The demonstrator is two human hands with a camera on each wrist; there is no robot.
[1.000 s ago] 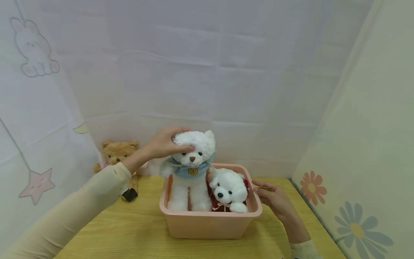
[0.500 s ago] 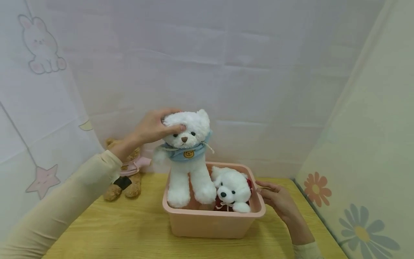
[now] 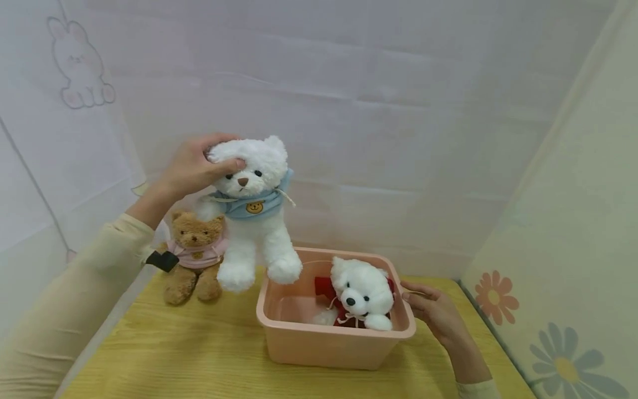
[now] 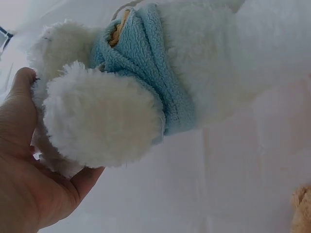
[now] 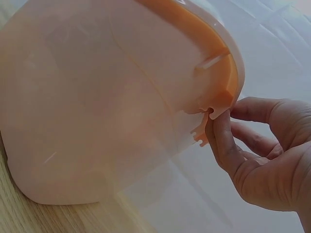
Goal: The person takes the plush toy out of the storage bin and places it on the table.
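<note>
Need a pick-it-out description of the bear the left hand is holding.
Start at the pink bin on the wooden table. Above its left rim, the left hand grips a white bear by the head. Unlike the bin's red-clad white bear and the brown bear, it wears blue.

It looked like a child's play corner: pale cloth walls printed with a bunny (image 3: 82,66) and flowers (image 3: 495,289) (all pastel) enclosed a wooden table (image 3: 199,354).
</note>
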